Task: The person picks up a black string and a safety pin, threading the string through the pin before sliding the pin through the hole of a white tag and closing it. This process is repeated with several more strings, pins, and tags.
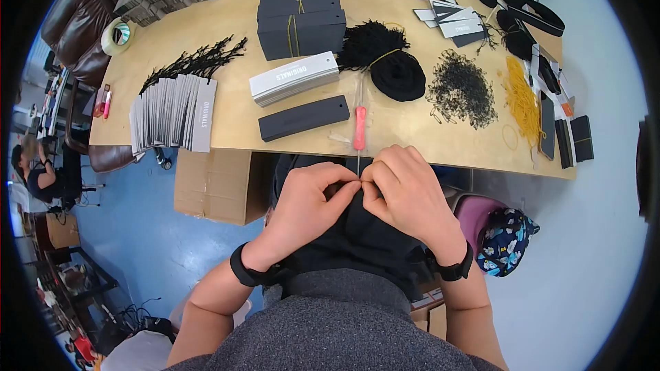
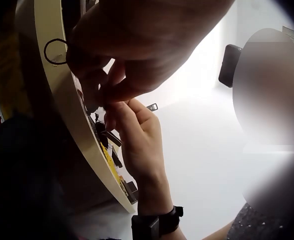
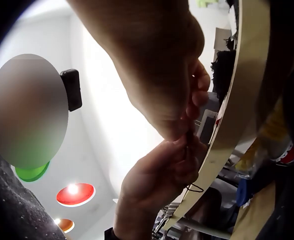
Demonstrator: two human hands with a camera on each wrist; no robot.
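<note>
Both hands meet fingertip to fingertip just off the table's front edge. My left hand pinches a thin black cord, whose loop sticks out beside its fingers in both wrist views. Against it, my right hand pinches with thumb and forefinger; the fingertips hide the bit of cord between them. A tool with a pinkish-red handle lies at the table edge, its thin metal shaft pointing toward the hands. Nearby are a dark tag stack, a white tag stack marked ORIGINALS and a bundle of black cords.
Fanned tags with black cords lie at the left of the table. Banded dark stacks stand behind. To the right are small black pins and yellow rubber bands. A cardboard box sits under the table.
</note>
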